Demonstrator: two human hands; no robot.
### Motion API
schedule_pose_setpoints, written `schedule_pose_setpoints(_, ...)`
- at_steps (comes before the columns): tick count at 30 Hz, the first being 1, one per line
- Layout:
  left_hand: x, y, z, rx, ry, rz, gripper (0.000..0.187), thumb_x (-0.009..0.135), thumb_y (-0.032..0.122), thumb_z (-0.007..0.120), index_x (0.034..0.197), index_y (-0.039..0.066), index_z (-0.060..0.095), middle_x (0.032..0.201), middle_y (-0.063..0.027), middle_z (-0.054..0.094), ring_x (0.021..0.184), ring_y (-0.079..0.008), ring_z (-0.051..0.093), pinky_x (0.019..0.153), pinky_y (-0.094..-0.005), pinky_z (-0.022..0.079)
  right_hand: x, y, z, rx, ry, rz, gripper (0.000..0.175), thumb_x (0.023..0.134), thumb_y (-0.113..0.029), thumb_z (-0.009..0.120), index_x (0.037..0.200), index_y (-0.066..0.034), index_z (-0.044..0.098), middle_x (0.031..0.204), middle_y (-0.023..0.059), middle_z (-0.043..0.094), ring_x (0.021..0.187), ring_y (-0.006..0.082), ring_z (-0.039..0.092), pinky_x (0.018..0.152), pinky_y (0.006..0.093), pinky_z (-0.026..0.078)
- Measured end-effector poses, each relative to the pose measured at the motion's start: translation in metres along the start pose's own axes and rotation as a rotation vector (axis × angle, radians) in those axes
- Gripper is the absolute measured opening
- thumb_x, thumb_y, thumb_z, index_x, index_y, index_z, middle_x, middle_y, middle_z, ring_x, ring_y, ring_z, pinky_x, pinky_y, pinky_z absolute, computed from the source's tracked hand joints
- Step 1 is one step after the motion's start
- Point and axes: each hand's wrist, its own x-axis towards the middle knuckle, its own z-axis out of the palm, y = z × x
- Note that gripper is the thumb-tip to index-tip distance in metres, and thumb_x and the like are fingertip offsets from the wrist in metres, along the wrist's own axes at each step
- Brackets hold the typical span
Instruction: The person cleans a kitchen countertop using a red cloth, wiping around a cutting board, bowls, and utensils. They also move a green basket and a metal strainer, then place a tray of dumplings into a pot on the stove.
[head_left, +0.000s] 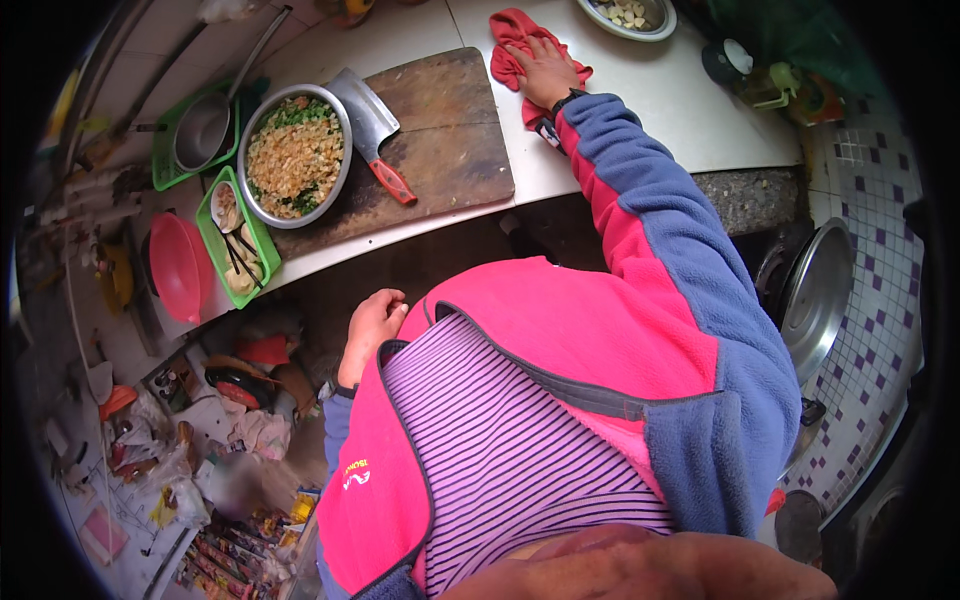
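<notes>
My right hand (550, 71) lies with fingers spread on a crumpled red cloth (510, 28), pressing it against the white countertop (622, 112). My left hand (373, 330) hangs by the jacket front below the counter edge, fingers loosely curled, nothing seen in it. Left of the cloth is a worn wooden cutting board (457, 135). On it rests a cleaver (367, 112) with a red handle, its blade beside a metal bowl (346, 176). The bowl holds chopped green vegetable under a heap of light-brown crumbled food (296, 157).
A green plastic basket (262, 251) with chopsticks and a small bowl touches the board's left side. Beyond are a pink colander (180, 266) and a ladle (202, 131) in another green basket (163, 161). A metal bowl of pale pieces (656, 30) stands at the back right.
</notes>
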Motion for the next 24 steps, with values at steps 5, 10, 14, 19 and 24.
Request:
schedule_pose_setpoints(5, -0.010, -0.003, -0.001, 0.017, 0.026, 0.012, 0.022, 0.086, 0.012, 0.065, 0.104, 0.000, 0.064, 0.092, -0.0162, 0.067, 0.084, -0.0281, 0.066, 0.075, -0.0359, 0.052, -0.048, -0.017, 0.007, 0.117, 0.145, -0.254, 0.052, 0.079, -0.013, 0.058, 0.131, -0.0185, 0.055, 0.138, 0.0088, 0.050, 0.129, 0.0294, 0.045, 0.101, 0.0451, 0.041)
schedule_pose_setpoints(10, -0.013, -0.010, -0.004, 0.007, 0.076, 0.036, 0.022, 0.085, 0.013, 0.065, 0.104, 0.001, 0.065, 0.091, -0.0157, 0.067, 0.082, -0.0275, 0.066, 0.074, -0.0356, 0.053, -0.149, -0.027, -0.013, 0.278, 0.165, -0.400, 0.042, 0.075, -0.005, 0.059, 0.116, -0.0123, 0.064, 0.125, 0.0131, 0.058, 0.120, 0.0313, 0.052, 0.097, 0.0436, 0.044)
schedule_pose_setpoints(14, -0.013, -0.016, -0.007, -0.061, 0.109, 0.051, 0.024, 0.085, 0.014, 0.065, 0.105, 0.001, 0.065, 0.091, -0.0148, 0.068, 0.083, -0.0272, 0.066, 0.075, -0.0348, 0.052, -0.204, -0.013, -0.044, 0.633, -0.092, -0.636, 0.028, 0.065, 0.005, 0.058, 0.086, -0.0093, 0.070, 0.100, 0.0094, 0.068, 0.104, 0.0289, 0.060, 0.088, 0.0403, 0.048)
schedule_pose_setpoints(19, -0.011, -0.021, -0.007, -0.051, 0.105, 0.098, 0.024, 0.085, 0.015, 0.065, 0.105, 0.001, 0.065, 0.092, -0.0148, 0.068, 0.084, -0.0271, 0.066, 0.075, -0.0352, 0.052, -0.212, 0.072, -0.070, 1.194, -0.092, 0.020, 0.036, 0.070, 0.009, 0.045, 0.094, -0.0026, 0.070, 0.102, 0.0139, 0.068, 0.100, 0.0257, 0.064, 0.095, 0.0329, 0.047)
schedule_pose_setpoints(24, -0.013, -0.028, -0.007, -0.022, 0.100, 0.087, 0.023, 0.085, 0.015, 0.065, 0.104, 0.001, 0.065, 0.093, -0.0147, 0.068, 0.084, -0.0272, 0.066, 0.075, -0.0352, 0.053, -0.194, 0.157, -0.066, 0.403, 0.288, 0.577, 0.033, 0.078, -0.008, 0.051, 0.104, -0.0138, 0.071, 0.111, 0.0129, 0.067, 0.103, 0.0310, 0.064, 0.092, 0.0387, 0.049)
